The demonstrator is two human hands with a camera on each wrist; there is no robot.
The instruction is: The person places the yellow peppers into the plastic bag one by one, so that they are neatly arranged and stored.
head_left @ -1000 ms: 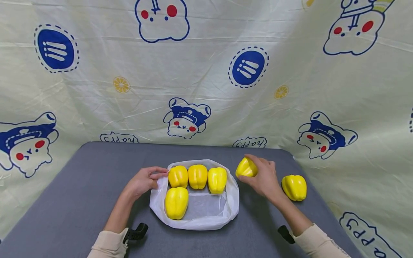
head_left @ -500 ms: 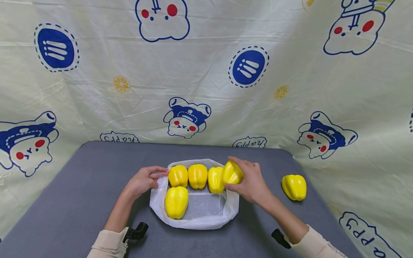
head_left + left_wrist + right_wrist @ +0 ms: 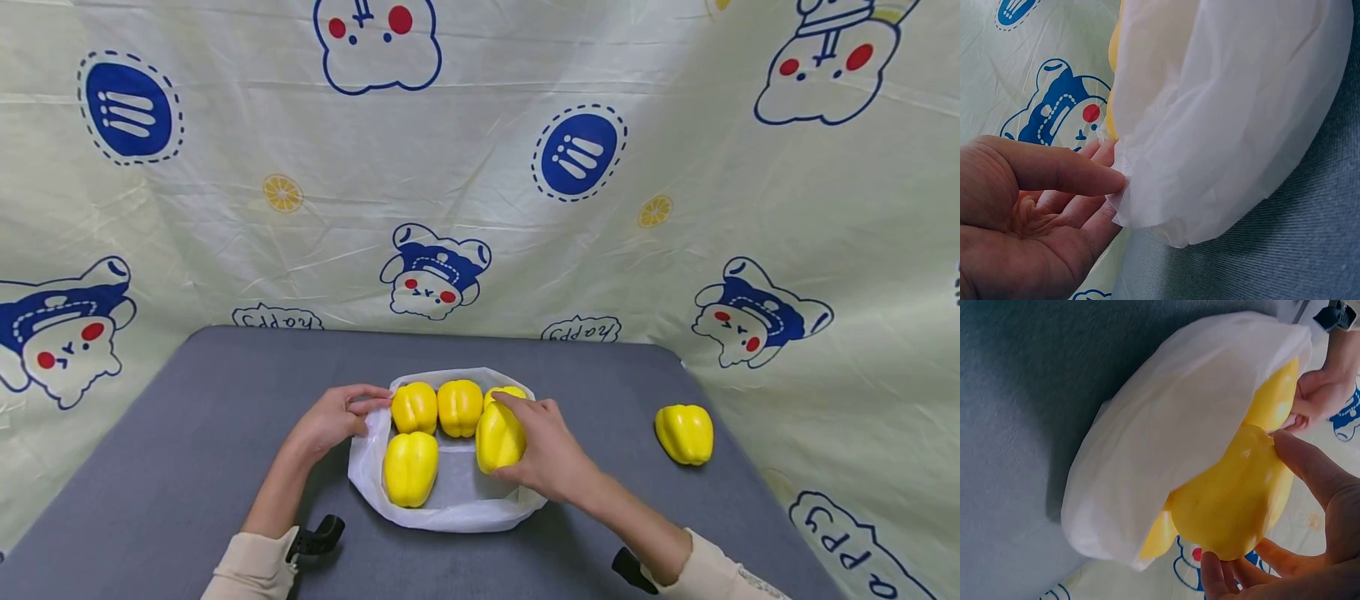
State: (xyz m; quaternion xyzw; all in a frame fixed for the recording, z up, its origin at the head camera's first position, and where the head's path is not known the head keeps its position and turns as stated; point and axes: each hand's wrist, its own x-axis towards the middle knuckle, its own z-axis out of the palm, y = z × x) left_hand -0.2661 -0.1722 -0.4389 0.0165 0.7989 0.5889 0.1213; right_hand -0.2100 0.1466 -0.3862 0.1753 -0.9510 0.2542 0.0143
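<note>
A white plastic bag (image 3: 450, 522) sits with its mouth spread wide, and several yellow bell peppers lie inside, such as the front left pepper (image 3: 410, 469). My left hand (image 3: 335, 418) pinches the bag's left rim between thumb and fingers; the pinched film (image 3: 1124, 194) shows in the left wrist view. My right hand (image 3: 551, 450) grips another yellow bell pepper (image 3: 499, 438) at the right part of the bag's mouth. That pepper (image 3: 1229, 494) partly covers the back right pepper in the head view. Whether it touches the bag's bottom I cannot tell.
One more yellow bell pepper (image 3: 684, 435) lies on the grey table (image 3: 187, 467) to the right, beyond my right forearm. A printed cartoon curtain (image 3: 480, 167) hangs behind the table. Black straps (image 3: 318, 537) are on both wrists.
My right hand has carried its bell pepper leftward and toward me, from the table right of the bag to within the bag's mouth. My left hand has stayed at the rim.
</note>
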